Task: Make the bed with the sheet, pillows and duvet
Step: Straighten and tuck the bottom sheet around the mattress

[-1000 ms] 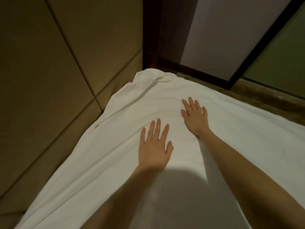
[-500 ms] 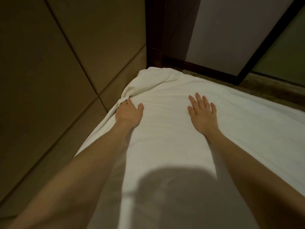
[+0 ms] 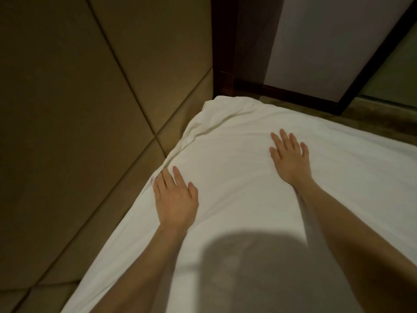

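Both palms lie flat on the white sheet [image 3: 237,177]: the left hand [image 3: 174,197] at its left edge beside the padded headboard [image 3: 79,109], the right hand [image 3: 290,159] farther right; the far corner is bunched

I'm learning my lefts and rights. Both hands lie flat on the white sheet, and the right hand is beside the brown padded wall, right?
Not quite. The head view shows the left hand beside the brown padded wall; the right hand lies farther in. Both lie flat on the white sheet.
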Available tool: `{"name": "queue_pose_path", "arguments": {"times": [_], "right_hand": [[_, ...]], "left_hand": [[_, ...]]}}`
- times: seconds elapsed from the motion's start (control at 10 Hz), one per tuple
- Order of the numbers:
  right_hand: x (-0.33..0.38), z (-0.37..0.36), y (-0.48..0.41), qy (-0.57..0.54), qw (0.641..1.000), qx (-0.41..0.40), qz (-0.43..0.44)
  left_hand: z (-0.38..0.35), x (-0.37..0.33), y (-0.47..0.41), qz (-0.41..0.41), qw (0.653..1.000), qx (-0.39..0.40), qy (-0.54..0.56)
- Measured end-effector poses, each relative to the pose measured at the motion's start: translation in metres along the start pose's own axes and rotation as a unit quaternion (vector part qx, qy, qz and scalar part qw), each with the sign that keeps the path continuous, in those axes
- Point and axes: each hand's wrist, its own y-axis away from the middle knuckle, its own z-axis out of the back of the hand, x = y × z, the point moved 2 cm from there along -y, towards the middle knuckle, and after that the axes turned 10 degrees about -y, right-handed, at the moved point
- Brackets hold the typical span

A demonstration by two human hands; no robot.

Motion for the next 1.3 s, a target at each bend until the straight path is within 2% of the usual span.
{"name": "queue_pose_path", "arguments": {"times": [0.2,0.4,0.5,0.6,0.7,0.8,0.9,1.0,1.1,1.2,1.3], "right_hand": [[0.002,0.003,0.0,0.006,1.0,0.01,-0.008],[0.01,0.005,0.001,0.059,0.998,0.002,0.015],[0.036,0.006,-0.008,0.08,0.98,0.017,0.183],[0.094,-0.01,-0.013,0.029,0.965,0.093,0.244],[0.164,-0.045,-0.005,0.045,0.94,0.13,0.313],[0.185,-0.058,-0.01,0.055,0.933,0.125,0.332],[0.186,-0.058,-0.018,0.052,0.935,0.111,0.333],[0.203,-0.058,-0.032,0.07,0.945,0.123,0.296],[0.21,-0.055,-0.04,0.134,0.931,0.14,0.309],[0.212,-0.048,-0.045,0.183,0.914,0.153,0.33],[0.221,-0.046,-0.051,0.169,0.92,0.163,0.314]], "left_hand": [[-0.002,0.008,0.001,0.028,0.995,0.085,0.032],[0.001,0.037,-0.023,0.01,0.991,0.081,0.103],[0.0,0.043,-0.023,-0.015,0.994,0.062,0.088],[0.001,0.043,-0.027,-0.016,0.997,0.056,0.046],[-0.003,0.038,-0.024,-0.035,0.999,0.026,0.0],[-0.014,0.038,-0.016,-0.086,0.994,-0.037,0.052],[-0.018,0.04,-0.018,-0.097,0.989,-0.024,0.105],[-0.013,0.041,-0.024,-0.126,0.987,0.004,0.102],[-0.006,0.039,-0.037,-0.117,0.984,0.077,0.111],[-0.005,0.034,-0.054,-0.087,0.985,0.118,0.094],[-0.006,0.033,-0.067,-0.071,0.98,0.146,0.114]]}}
